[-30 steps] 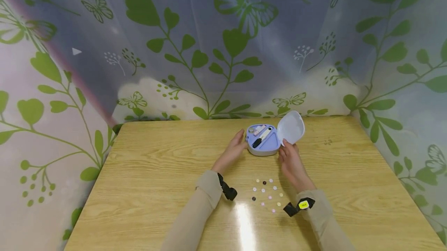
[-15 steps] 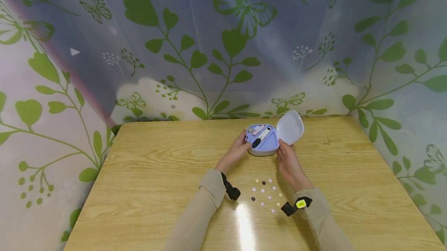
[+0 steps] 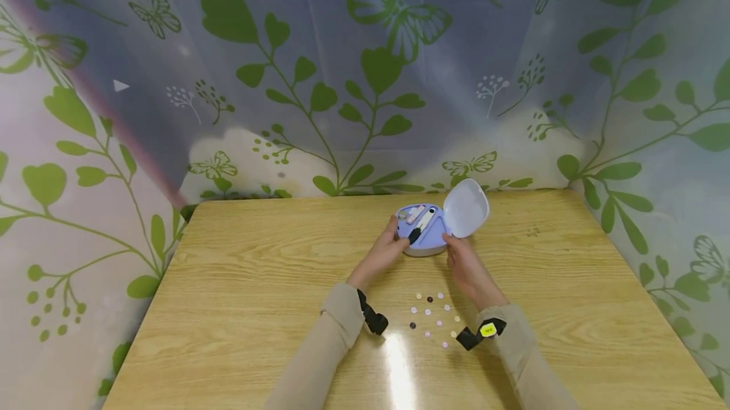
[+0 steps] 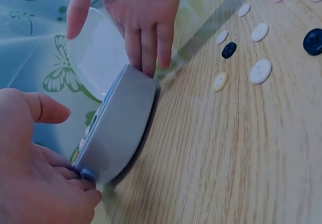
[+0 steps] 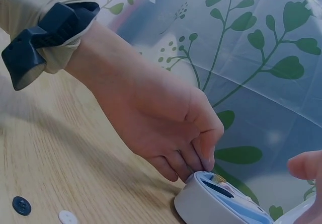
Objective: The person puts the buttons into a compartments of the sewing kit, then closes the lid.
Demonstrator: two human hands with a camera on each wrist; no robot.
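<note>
A small lilac-and-white sewing kit box [image 3: 436,239] stands near the back of the table, its white hinged lid [image 3: 466,208] raised on the right. Inside it lies a slim white-and-black tool [image 3: 423,226] beside small pale items. My left hand [image 3: 379,256] holds the box's left end, its bent fingers at the blue latch [image 4: 89,174] and its thumb above the rim. At the hinge end, the fairly straight fingers of my right hand [image 3: 470,270] touch the wall; its thumb is spread. Several loose buttons [image 3: 428,312] lie between the forearms.
The wood-grain table [image 3: 256,283] reaches back to a printed curtain [image 3: 365,112] with leaves and butterflies. Another curtain side rises at the left. Black straps with small devices [image 3: 373,320] sit on both wrists.
The box has shifted slightly left and turned a little, lid included. My left thumb has come over its near-left rim, and the right hand has followed leftward. The buttons have not moved.
</note>
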